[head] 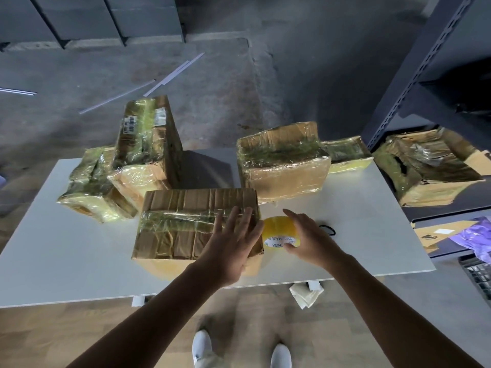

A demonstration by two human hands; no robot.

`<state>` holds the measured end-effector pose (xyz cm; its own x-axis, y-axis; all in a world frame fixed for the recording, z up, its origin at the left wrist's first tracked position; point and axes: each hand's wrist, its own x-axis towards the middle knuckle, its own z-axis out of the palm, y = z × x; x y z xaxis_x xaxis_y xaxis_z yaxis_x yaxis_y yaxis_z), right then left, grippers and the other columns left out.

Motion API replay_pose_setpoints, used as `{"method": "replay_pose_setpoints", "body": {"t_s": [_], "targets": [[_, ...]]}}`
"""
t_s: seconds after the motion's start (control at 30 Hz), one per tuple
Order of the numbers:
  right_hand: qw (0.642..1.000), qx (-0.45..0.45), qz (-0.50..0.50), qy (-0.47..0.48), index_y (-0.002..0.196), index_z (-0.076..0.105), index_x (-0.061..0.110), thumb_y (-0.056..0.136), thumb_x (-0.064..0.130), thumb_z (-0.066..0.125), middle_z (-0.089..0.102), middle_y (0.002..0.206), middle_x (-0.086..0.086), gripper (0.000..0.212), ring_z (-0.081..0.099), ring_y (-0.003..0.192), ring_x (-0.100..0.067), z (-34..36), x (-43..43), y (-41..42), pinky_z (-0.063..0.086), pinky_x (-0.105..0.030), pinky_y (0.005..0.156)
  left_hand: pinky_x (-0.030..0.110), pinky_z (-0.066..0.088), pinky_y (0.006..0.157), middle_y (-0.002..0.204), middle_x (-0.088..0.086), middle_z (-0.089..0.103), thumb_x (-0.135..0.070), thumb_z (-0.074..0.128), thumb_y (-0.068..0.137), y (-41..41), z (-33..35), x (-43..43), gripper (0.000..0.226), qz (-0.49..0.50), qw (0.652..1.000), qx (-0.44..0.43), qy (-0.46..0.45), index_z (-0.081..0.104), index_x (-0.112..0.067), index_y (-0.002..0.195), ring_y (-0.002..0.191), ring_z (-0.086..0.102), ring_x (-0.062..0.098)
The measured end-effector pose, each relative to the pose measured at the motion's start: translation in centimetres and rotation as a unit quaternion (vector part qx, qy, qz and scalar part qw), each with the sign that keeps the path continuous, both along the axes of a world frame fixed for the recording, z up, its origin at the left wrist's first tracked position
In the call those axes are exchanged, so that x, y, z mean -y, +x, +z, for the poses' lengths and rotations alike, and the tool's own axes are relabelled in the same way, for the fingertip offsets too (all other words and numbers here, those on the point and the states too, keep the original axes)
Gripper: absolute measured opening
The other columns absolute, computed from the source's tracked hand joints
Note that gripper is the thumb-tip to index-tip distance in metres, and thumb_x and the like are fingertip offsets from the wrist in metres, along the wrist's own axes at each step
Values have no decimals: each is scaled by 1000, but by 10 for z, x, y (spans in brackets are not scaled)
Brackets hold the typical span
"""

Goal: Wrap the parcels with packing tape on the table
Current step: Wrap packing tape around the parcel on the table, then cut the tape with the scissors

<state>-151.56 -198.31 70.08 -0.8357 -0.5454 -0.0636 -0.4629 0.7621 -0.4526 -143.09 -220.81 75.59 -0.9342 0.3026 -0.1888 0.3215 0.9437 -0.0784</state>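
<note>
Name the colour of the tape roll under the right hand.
Yellow tape roll, white printed core; head view.

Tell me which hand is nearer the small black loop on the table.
Right. The right hand, gripping the tape roll, sits just beside the black loop; the left hand lies flat on the front parcel, beyond the roll.

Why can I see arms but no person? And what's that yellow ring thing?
No machine here: a person wears a camera on their head, so this one picture looks down at their own arms and white shoes. On the white table lie several cardboard parcels wrapped in shiny tape. The left hand lies flat on the nearest box. The yellow ring is a roll of packing tape, and the right hand curls round it, next to that box.
</note>
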Motion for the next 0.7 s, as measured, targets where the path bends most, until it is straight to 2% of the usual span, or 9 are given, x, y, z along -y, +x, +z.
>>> {"method": "replay_pose_setpoints", "body": {"t_s": [0.1,0.2,0.27,0.37,0.5,0.6,0.7], "targets": [[997,43,-63,16,150,25,22,82,27,66,44,134,-2,80,45,123,-20,-9,-24,1,45,-39,96,61,6,114,159,17,-3,-41,69,81,3,-2,-4,103,20,1000,-11,-1,-4,-23,152,145,1,42],[980,27,-151,128,143,34,18,86,21,55,38,138,-5,61,38,127,-24,-22,-42,-1,40,-38,98,59,8,114,159,15,-2,-42,67,81,2,-1,-3,102,20,1000,-15,-2,-3,-23,152,145,4,39],[962,45,-173,205,143,31,17,90,21,50,38,136,-7,57,38,126,-26,-31,-48,0,40,-37,97,58,8,115,160,15,-1,-43,66,82,2,-1,-2,101,23,1000,-16,1,-3,-24,152,145,5,39],[951,84,-184,236,146,22,17,93,21,47,36,136,-9,59,41,125,-26,-44,-50,1,42,-36,95,59,11,115,160,17,6,-42,69,80,5,3,-4,99,28,1000,-11,2,5,-23,154,145,10,40],[953,61,-185,231,141,29,16,97,19,43,38,132,-8,47,46,120,-23,-53,-50,-3,45,-33,92,63,39,100,144,20,45,-40,88,52,11,7,-4,101,21,998,-48,22,47,-17,141,129,45,43],[952,38,-175,250,133,39,15,97,20,45,40,127,-7,37,49,116,-23,-57,-49,-11,46,-33,88,62,40,99,142,20,48,-41,90,48,11,7,-3,102,21,997,-61,29,51,-17,139,127,48,42],[942,-1,-166,291,126,45,17,98,32,45,44,123,-3,32,48,115,-20,-58,-45,-19,46,-32,86,63,39,98,141,20,48,-41,91,45,11,7,-4,104,26,997,-65,30,52,-16,138,126,49,43]]}}
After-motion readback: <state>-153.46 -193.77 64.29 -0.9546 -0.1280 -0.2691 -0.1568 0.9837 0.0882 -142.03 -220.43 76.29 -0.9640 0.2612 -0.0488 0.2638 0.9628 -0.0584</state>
